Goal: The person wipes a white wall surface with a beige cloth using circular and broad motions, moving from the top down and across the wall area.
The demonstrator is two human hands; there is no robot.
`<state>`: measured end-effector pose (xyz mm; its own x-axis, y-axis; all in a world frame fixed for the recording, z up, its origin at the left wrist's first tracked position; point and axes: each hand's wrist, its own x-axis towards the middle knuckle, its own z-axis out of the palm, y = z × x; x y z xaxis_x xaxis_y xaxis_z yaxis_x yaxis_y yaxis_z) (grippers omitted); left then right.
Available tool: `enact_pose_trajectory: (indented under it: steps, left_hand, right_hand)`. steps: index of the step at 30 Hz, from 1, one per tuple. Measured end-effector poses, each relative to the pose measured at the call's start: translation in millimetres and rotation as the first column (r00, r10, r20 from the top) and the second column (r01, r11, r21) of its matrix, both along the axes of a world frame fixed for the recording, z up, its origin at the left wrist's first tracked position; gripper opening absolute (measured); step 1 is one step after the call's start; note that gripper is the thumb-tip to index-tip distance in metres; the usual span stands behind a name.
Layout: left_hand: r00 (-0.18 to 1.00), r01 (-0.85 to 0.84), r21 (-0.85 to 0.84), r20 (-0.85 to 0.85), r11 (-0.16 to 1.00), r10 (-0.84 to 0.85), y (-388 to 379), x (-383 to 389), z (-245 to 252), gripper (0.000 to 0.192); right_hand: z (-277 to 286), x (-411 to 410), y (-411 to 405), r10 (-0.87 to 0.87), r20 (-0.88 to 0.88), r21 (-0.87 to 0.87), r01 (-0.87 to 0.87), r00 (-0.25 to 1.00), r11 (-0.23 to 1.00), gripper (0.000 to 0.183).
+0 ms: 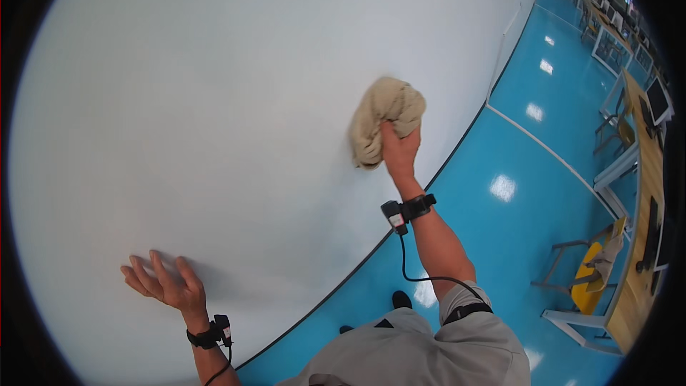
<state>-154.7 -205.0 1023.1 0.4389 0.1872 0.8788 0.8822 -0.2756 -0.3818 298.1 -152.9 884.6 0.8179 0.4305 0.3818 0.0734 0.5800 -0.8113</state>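
A bunched beige cloth (388, 99) lies against a broad white wall (225, 118). My right hand (401, 150) grips its lower edge, with the thumb on top of the folds. Lower left, my left hand (174, 287) has its fingers spread close to the same white surface and holds nothing. Whether its fingertips touch the wall I cannot tell. Each wrist bears a black strap with a small cabled device, the right one (407, 212) and the left one (211, 332).
A dark strip edges the wall's foot, beside a glossy blue floor (461, 214) with white lines. To the right stand a wooden desk (635, 284) with monitors and keyboards, and a yellow chair (587, 289) with a cloth item draped on it. Further desks recede behind.
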Motion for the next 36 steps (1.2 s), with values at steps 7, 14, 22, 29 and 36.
enact_pose_trajectory:
  steps: [7, 14, 22, 29, 36]
  left_hand:
    - [0.996, -0.057, 0.054, -0.068, 0.997, 0.060, 12.1, -12.0, -9.5, 0.045]
    - [0.991, -0.088, 0.074, -0.095, 0.993, 0.095, 26.6, -3.9, -15.1, 0.049]
    - [0.988, -0.049, 0.070, -0.142, 0.996, 0.058, 29.7, 3.4, -11.6, 0.050]
    - [0.991, 0.026, 0.029, -0.134, 0.999, -0.022, 35.1, -4.2, -17.5, 0.048]
    - [0.992, -0.008, 0.062, -0.128, 0.998, 0.016, 30.4, -12.2, -16.7, 0.045]
  right_hand:
    - [-125.1, 56.7, 31.3, -0.047, -0.539, -0.052, 0.023, 0.841, 0.998, 0.045]
    - [-255.9, 39.8, 32.7, -0.160, -0.765, -0.258, -0.070, 0.624, 0.964, 0.043]
    - [-352.0, -38.1, 9.7, -0.311, -0.815, -0.492, -0.301, 0.489, 0.817, 0.048]
    - [-346.4, -54.9, 11.8, -0.105, -0.911, -0.180, -0.156, 0.399, 0.971, 0.058]
    - [-217.4, -35.1, 5.5, 0.063, -0.846, 0.011, -0.101, 0.530, 0.995, 0.047]
